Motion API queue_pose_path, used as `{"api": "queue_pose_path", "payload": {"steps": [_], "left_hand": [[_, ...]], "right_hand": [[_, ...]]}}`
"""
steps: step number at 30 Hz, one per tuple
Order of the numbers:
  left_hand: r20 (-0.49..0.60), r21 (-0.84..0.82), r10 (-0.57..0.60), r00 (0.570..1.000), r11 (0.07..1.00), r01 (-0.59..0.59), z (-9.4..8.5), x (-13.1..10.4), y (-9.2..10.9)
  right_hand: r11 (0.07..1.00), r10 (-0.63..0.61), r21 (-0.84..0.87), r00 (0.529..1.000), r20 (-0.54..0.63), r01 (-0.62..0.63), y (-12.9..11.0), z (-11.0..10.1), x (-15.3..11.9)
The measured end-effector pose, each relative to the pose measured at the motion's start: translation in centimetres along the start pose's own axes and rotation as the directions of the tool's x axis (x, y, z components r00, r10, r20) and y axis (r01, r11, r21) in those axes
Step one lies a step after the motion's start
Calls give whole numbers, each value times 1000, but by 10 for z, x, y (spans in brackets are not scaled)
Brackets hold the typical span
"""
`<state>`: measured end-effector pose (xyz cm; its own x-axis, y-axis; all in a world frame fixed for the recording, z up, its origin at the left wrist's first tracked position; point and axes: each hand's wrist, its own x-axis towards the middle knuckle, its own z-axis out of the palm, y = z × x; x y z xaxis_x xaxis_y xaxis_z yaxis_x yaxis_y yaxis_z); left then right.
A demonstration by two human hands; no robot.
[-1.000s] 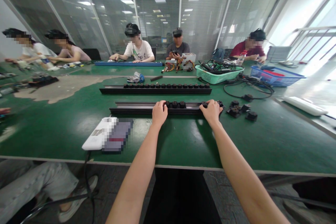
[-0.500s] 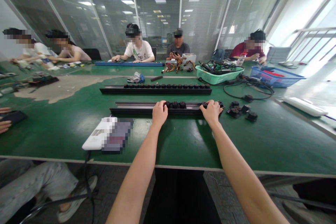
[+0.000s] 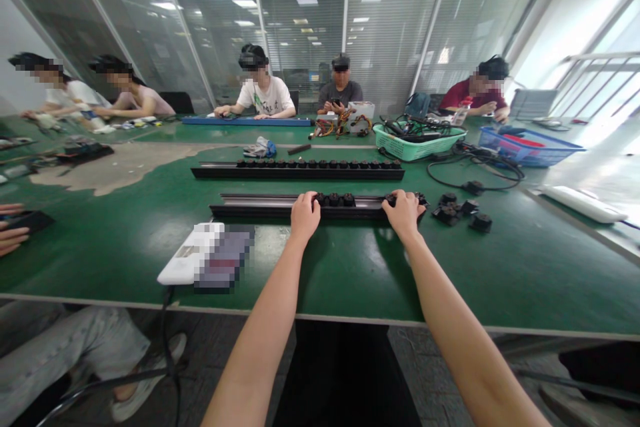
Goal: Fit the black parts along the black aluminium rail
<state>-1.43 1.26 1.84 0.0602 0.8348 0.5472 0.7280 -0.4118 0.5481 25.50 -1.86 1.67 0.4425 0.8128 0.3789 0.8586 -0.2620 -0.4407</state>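
Observation:
A long black metal rail (image 3: pixel 255 210) with an open channel lies crosswise in front of me. Several black round-topped blocks (image 3: pixel 334 200) sit in its channel, right beside my left hand (image 3: pixel 305 215). That hand is closed over the rail, thumb on the near side, touching the leftmost block. My right hand (image 3: pixel 403 215) is closed at the rail's right end, round a black block (image 3: pixel 390 200) in the channel; its fingers partly hide this block. Loose black blocks (image 3: pixel 447 212) lie on the table just right of the rail.
Behind lies a second black rail (image 3: pixel 295 174) filled with similar blocks. A white device (image 3: pixel 187 263) and a dark phone-like slab (image 3: pixel 225 260) rest at front left. Green basket (image 3: pixel 420 147), blue basket (image 3: pixel 530 153) and cables (image 3: pixel 480 160) stand back right. Co-workers sit around the table.
Both hands stay in nearly the same place on the rail. The whole view has shifted very slightly; no object has visibly moved on the table.

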Motion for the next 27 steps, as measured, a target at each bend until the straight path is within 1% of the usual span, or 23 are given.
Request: {"api": "queue_pose_path", "payload": {"steps": [10,14,20,27], "left_hand": [[-3,15,5,1000,1000,-5,0,0,0],[-6,14,5,1000,1000,-5,0,0,0],[5,16,-6,1000,1000,6,-1,0,1],[0,5,-4,1000,1000,4,0,0,1]], "right_hand": [[1000,17,8,1000,8,-17,-2,-1,0],[999,51,6,999,-9,-51,0,-1,1],[996,94,4,996,-6,-94,1,-3,2],[996,93,2,996,-7,-93,-1,-4,1]]}}
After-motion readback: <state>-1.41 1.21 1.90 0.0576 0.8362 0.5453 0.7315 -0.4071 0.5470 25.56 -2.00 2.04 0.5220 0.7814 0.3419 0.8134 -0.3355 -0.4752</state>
